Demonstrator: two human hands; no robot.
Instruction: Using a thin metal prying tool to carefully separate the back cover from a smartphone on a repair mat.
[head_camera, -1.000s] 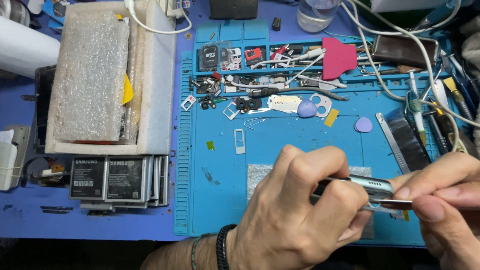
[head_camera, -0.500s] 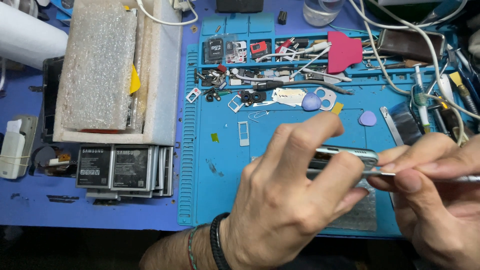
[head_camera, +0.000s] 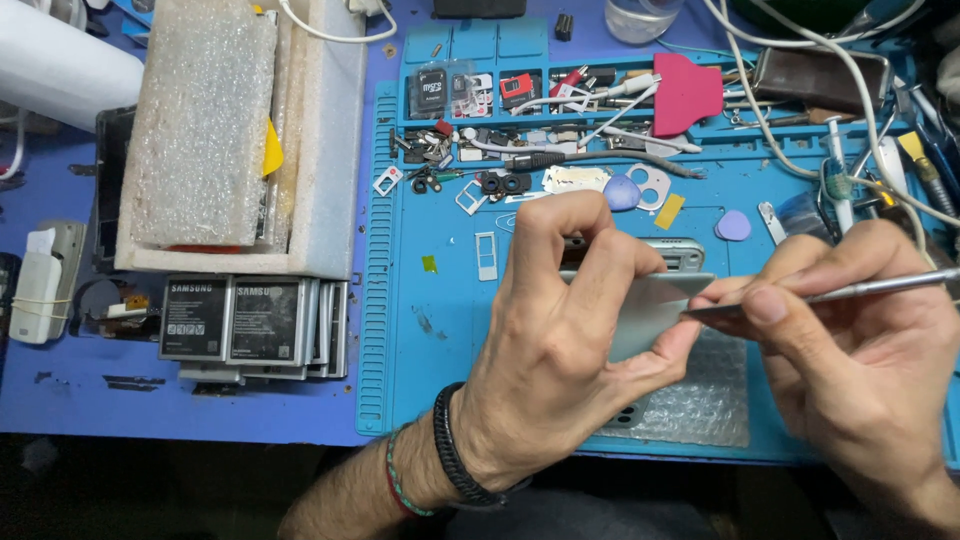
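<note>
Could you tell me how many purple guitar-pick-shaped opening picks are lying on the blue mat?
2: one purple pick beside the small metal plate above the left hand, another purple pick further right. More may be hidden under the hands.

Left hand (head_camera: 560, 350) palm down, wrist banded, fingers curled and pinched shut, thumb pointing right. Right hand (head_camera: 860, 350) entering from lower right, thumb and forefinger pressed together in a pen grip, remaining fingers folded under. Fingertips of both hands nearly touching.
</note>
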